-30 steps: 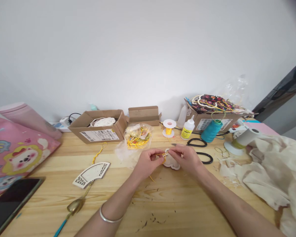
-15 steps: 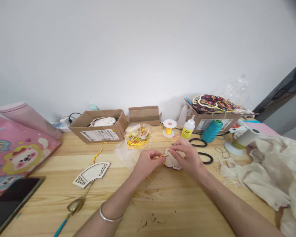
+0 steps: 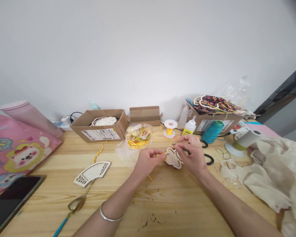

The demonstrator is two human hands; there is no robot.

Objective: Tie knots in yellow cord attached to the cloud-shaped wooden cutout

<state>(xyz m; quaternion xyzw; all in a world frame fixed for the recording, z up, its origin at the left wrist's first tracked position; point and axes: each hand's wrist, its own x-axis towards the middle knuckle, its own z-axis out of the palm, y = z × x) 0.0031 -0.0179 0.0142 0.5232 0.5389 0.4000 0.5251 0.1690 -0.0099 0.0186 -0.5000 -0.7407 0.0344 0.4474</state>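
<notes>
My left hand [image 3: 150, 161] pinches a thin yellow cord [image 3: 160, 154] at the left edge of a pale, scalloped wooden piece [image 3: 173, 158]. My right hand [image 3: 191, 152] is closed in a pinch on the same cord, just above the piece's right side. The cord runs between both hands across the top of the piece, and a loose tail [image 3: 151, 179] hangs below my left hand. Behind my right hand lie black-handled scissors [image 3: 209, 159], partly covered. To the left rests a fan-shaped wooden piece [image 3: 93, 173] with a yellow cord loop [image 3: 98, 152].
At the back stand a box of wooden pieces [image 3: 98, 126], a bag of yellow cords [image 3: 138, 136], a cord spool [image 3: 169, 128], a glue bottle [image 3: 189, 125] and a teal thread cone [image 3: 212, 131]. Cream cloth [image 3: 268, 171] lies right; a phone [image 3: 12, 200] and a spoon [image 3: 75, 204] lie left.
My right hand has lifted off the wooden piece and shifted slightly right and up, drawing the yellow cord. More of the piece now shows. My left hand has stayed nearly still.
</notes>
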